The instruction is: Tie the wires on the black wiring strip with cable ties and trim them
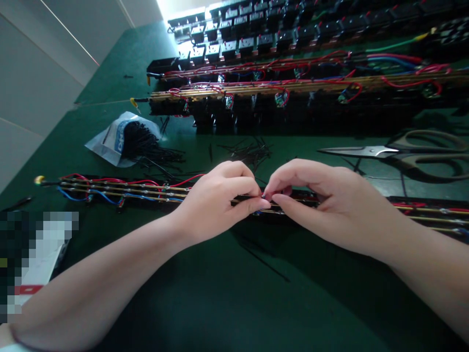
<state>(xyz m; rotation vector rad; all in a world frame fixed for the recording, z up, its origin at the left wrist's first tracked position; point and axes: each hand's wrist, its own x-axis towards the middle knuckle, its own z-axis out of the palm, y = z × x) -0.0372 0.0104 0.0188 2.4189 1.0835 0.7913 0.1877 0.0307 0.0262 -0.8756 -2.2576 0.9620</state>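
Observation:
A long black strip with brass rails and red and blue wires lies across the green table in front of me. My left hand and my right hand meet over its middle. Both are closed in a pinch, fingertips almost touching each other on the rails. What they pinch is too small to make out. The strip runs on to the right under my right wrist.
Scissors lie at the right. An opened plastic bag of black cable ties sits at the left, with loose ties scattered behind my hands. Several more wired strips are stacked at the back. A white wall borders the left.

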